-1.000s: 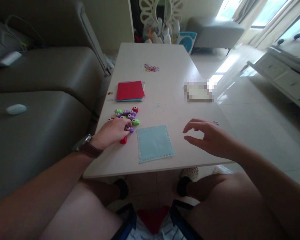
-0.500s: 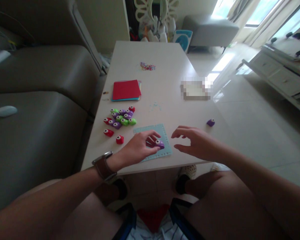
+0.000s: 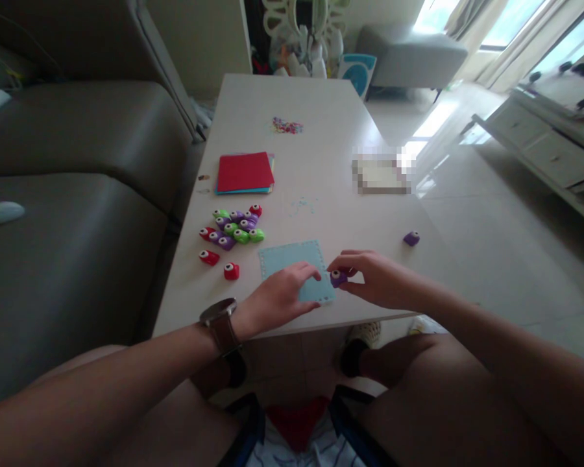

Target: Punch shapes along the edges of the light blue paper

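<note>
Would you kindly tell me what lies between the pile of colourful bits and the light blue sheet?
In the head view, a scatter of pale blue bits lies between the colourful bits and the light blue sheet.

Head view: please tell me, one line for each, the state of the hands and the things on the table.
Right hand: closed on a purple piece
Left hand: open, nothing visible in it
Light blue sheet: flat, small cut-outs along its edges
Red sheet: on top of a stack
Multicoloured bits: loose, heaped together
Lone purple piece: apart, at the right
</note>
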The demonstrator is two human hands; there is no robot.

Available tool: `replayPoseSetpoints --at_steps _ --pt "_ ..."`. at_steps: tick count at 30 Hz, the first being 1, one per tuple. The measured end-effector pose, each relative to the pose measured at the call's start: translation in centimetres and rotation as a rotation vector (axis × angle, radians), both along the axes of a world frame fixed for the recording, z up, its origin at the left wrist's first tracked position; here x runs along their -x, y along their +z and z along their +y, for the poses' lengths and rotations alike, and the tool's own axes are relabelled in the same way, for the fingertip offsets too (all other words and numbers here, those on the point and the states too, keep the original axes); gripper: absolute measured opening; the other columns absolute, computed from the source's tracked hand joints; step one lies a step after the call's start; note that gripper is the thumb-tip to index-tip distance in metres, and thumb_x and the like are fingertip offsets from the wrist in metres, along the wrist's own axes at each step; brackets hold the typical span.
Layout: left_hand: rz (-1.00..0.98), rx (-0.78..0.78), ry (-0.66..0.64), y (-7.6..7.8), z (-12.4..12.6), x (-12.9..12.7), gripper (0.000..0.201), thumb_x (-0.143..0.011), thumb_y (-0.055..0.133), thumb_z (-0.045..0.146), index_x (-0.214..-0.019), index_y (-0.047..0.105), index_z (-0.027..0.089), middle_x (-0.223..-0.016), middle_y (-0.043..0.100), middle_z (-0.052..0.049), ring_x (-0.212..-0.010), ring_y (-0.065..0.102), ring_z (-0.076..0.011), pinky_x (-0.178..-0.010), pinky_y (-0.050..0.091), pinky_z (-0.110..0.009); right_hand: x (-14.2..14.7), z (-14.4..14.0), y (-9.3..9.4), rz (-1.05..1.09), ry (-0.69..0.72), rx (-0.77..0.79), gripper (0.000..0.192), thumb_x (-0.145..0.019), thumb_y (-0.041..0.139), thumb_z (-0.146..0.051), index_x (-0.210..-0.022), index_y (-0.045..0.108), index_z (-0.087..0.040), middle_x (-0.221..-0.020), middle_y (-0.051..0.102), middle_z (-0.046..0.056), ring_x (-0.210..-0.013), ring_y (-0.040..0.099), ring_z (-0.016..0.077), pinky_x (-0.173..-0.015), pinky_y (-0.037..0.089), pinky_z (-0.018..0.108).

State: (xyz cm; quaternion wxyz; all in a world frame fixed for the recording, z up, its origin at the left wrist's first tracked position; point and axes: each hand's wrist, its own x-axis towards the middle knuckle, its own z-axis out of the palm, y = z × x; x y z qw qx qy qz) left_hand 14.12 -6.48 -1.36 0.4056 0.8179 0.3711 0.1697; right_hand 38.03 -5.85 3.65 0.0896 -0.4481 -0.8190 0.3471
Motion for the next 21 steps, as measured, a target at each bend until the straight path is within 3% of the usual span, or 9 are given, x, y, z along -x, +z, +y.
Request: replayPoseSetpoints --at_steps 4,8,12,21 --pt "0.218 -0.135 -0.052 -0.7 -0.8 0.1 0.041 -0.087 0.082 0.027 -0.119 0.059 0.02 -0.128 0.064 -0.011 -0.115 0.065 -0.0295 -0.098 0.056 -0.044 -0.8 0.5 -0.7 -0.043 -0.023 -0.032 0.024 -0.078 0.064 -0.005 -0.094 0.071 -0.021 -0.092 0.072 0.004 -0.079 0.065 0.0178 -0.072 0.048 0.029" --pt "0.318 -0.208 -0.068 -1.0 -1.3 -0.1 0.017 -0.093 0.072 0.024 -0.106 0.062 0.021 -0.129 0.064 -0.011 -0.121 0.063 -0.0287 -0.097 0.056 -0.039 -1.1 0.4 -1.4 -0.11 -0.04 -0.019 0.018 -0.076 0.065 -0.007 -0.088 0.067 -0.021 -0.086 0.072 0.003 -0.075 0.064 0.0179 -0.068 0.047 0.028" --pt "0.325 -0.219 -0.092 -0.9 -1.1 -0.3 0.004 -0.097 0.063 0.022 -0.101 0.064 0.02 -0.125 0.065 -0.011 -0.121 0.063 -0.0272 -0.096 0.056 -0.037 -1.3 0.5 -1.7 -0.181 -0.066 0.003 0.008 -0.079 0.068 -0.016 -0.084 0.067 -0.022 -0.082 0.071 0.003 -0.071 0.063 0.0183 -0.064 0.044 0.029" --pt "0.256 -0.171 -0.051 -0.6 -0.8 -0.4 0.005 -0.098 0.059 0.018 -0.095 0.063 0.02 -0.111 0.066 -0.008 -0.107 0.064 -0.0252 -0.091 0.054 -0.036 -1.2 0.9 -2.3 -0.22 -0.105 0.09 0.008 -0.081 0.074 -0.023 -0.085 0.067 -0.022 -0.075 0.069 -0.001 -0.064 0.058 0.0162 -0.059 0.038 0.028"
